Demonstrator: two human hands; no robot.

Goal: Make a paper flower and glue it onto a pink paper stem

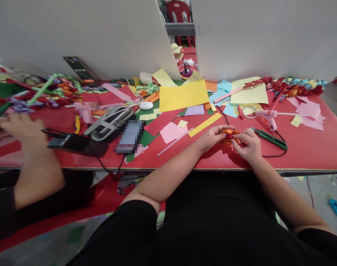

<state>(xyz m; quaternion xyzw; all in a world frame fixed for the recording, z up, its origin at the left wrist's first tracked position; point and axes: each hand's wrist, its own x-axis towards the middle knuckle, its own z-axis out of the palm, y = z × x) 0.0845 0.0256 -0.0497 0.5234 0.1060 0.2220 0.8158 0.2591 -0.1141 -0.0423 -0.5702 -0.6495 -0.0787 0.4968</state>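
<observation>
Between my two hands, just above the front of the red table, is a small folded orange paper piece. My left hand pinches its left side, and my right hand grips its right side with thumb and fingers. Its exact shape is partly hidden by my fingers. Close to my right hand lies a green utility knife. Behind that knife rests a pink and white glue gun with a glue stick at its back. A yellow paper strip lies beyond my left forearm.
A co-worker's hands are at the far left. Nearby are a phone, an open grey case and a black device with cables. Yellow paper, a tape roll and paper chains lie toward the white partition.
</observation>
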